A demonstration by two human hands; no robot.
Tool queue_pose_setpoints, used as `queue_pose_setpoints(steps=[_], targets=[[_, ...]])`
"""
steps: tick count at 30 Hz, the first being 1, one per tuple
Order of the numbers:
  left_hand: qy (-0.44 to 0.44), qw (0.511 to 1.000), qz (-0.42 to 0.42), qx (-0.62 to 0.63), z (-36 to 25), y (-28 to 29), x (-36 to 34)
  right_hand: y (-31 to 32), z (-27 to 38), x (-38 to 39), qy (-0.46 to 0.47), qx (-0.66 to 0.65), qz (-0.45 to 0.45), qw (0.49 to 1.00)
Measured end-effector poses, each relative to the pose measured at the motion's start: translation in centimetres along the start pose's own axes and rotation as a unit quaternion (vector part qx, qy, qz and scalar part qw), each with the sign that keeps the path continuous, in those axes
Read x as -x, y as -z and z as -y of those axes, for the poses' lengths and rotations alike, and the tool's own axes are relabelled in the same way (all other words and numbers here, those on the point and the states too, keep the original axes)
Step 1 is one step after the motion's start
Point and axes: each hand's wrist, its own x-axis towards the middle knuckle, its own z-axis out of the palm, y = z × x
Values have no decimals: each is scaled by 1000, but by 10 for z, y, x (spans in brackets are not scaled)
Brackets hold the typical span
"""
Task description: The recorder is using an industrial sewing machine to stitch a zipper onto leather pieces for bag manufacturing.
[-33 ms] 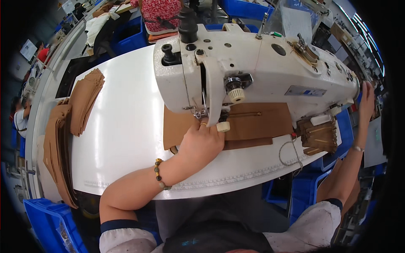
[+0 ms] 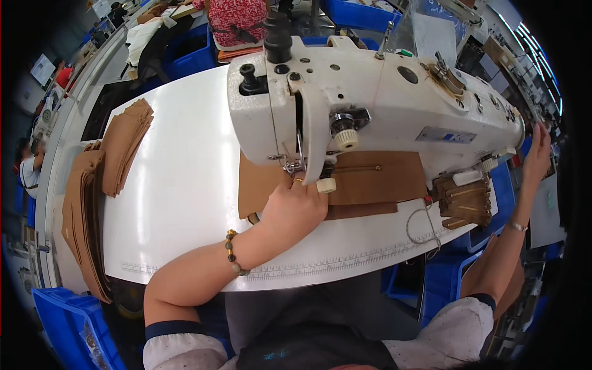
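Observation:
A white sewing machine [image 2: 394, 92] stands over a flat brown panel of fabric or leather [image 2: 388, 182] with a zipper [image 2: 357, 168] along it. My left hand [image 2: 296, 206] is closed at the panel beside the presser foot [image 2: 294, 166]; its fingertips are partly hidden by the machine head. At the machine's far right end, my right hand [image 2: 538, 157] is raised beside the handwheel [image 2: 523, 132], its fingers stretched out. Whether those fingers touch the wheel is hard to make out. A narrower brown strip [image 2: 364, 210] shows along the panel's near edge.
Stacks of brown pieces [image 2: 126, 148] [image 2: 83, 216] lie at the table's left. Small zippered brown pieces [image 2: 465, 200] and a grey cord [image 2: 425, 228] lie at the right. Blue bins [image 2: 74, 320] stand below, and a ruler scale [image 2: 333, 265] runs along the front edge.
My right hand has shifted slightly down at the handwheel, its fingers straighter. My left hand and the brown panel stay in place.

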Motion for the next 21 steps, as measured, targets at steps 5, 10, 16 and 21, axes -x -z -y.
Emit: queue_pose_setpoints(steps=[5, 10, 16, 21], targets=[[13, 999, 26, 38, 0, 19, -6, 69, 222, 99, 235, -324, 126, 908], [19, 990, -54, 128, -6, 43, -5, 36, 366, 162, 382, -541, 323, 675], [0, 989, -76, 129, 0, 39, 13, -35, 317, 140, 419, -94, 586, 688], [-18, 990, -41, 131, 16, 23, 39, -37, 256, 125, 365, -36, 582, 726]])
